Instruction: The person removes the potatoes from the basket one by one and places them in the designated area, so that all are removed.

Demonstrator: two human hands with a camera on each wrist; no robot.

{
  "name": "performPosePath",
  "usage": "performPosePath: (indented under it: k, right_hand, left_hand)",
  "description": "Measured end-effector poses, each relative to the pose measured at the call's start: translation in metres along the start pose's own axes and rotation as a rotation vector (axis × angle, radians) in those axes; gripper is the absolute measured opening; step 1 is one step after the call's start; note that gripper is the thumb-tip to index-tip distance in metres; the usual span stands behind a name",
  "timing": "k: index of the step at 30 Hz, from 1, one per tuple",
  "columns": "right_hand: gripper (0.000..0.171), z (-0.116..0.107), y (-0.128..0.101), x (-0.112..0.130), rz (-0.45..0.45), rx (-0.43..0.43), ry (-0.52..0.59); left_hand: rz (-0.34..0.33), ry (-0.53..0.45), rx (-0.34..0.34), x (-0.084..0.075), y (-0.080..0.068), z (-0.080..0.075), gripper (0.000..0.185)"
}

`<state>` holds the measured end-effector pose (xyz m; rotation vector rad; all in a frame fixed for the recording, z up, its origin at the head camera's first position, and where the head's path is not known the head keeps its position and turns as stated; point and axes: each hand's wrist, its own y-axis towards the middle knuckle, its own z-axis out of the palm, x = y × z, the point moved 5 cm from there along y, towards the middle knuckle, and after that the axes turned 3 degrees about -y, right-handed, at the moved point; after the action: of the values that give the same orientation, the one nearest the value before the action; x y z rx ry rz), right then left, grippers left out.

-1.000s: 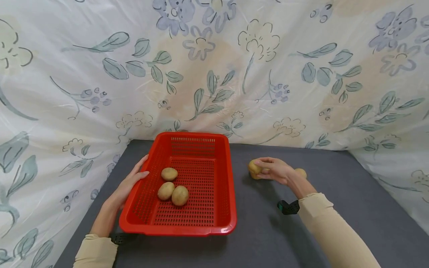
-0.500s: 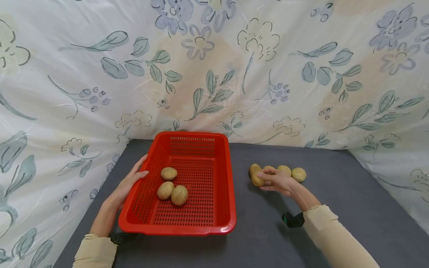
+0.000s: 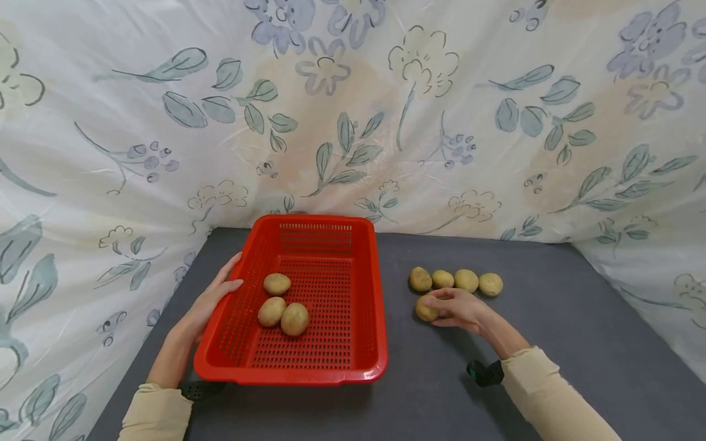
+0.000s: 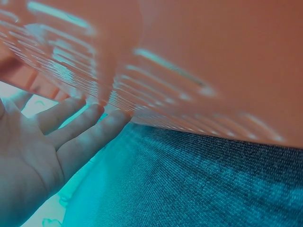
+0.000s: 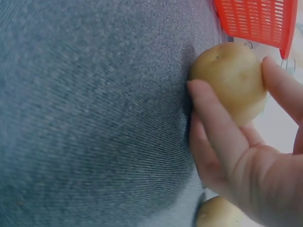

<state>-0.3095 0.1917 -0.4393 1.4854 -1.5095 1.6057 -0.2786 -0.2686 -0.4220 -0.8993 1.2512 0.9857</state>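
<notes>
In the head view my right hand pinches a yellow-brown potato, just in front of a row of several potatoes. The right wrist view shows thumb and fingers around this potato, low against the dark cloth. At the left, a red perforated plastic basket stands with three potatoes in its left half. My left hand rests at the basket's left side, thumb on the rim. Seen from the left wrist, straight fingers touch the basket's outer wall.
The row of potatoes lies right of the basket, near the back of the dark cloth-covered table. A flower-patterned sheet hangs behind the table and along both sides.
My right hand has brought the potato down from the left end of the row toward me, uncovering the row. The left hand and the basket have stayed in place.
</notes>
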Motion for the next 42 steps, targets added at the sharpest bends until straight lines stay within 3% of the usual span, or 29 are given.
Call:
performPosePath:
  k: [6,12,21,32,42]
  right_hand:
    - [0.058,0.0018,-0.0006,0.0006,0.017,-0.077,-0.121]
    - [0.059,0.0048,0.0017,-0.0004,-0.040,-0.075,-0.178]
    - [0.056,0.0056,0.0028,-0.0009,-0.070,-0.044,-0.138]
    - [0.060,0.0045,-0.0039,0.0030,0.001,-0.105,-0.107]
    - [0.057,0.0029,-0.0031,0.0018,0.001,-0.157,-0.105]
  left_hand:
    - [-0.008,-0.013,0.002,0.0013,-0.0011,0.0015,0.063]
    - [-0.010,-0.005,-0.008,0.0020,-0.0012,0.0023,0.063]
    - [-0.009,-0.013,-0.009,0.0019,-0.0016,0.0029,0.063]
    - [-0.006,-0.006,-0.016,-0.0002,0.0003,0.0022,0.062]
    - [-0.008,0.007,-0.026,-0.0017,0.0001,0.0021,0.063]
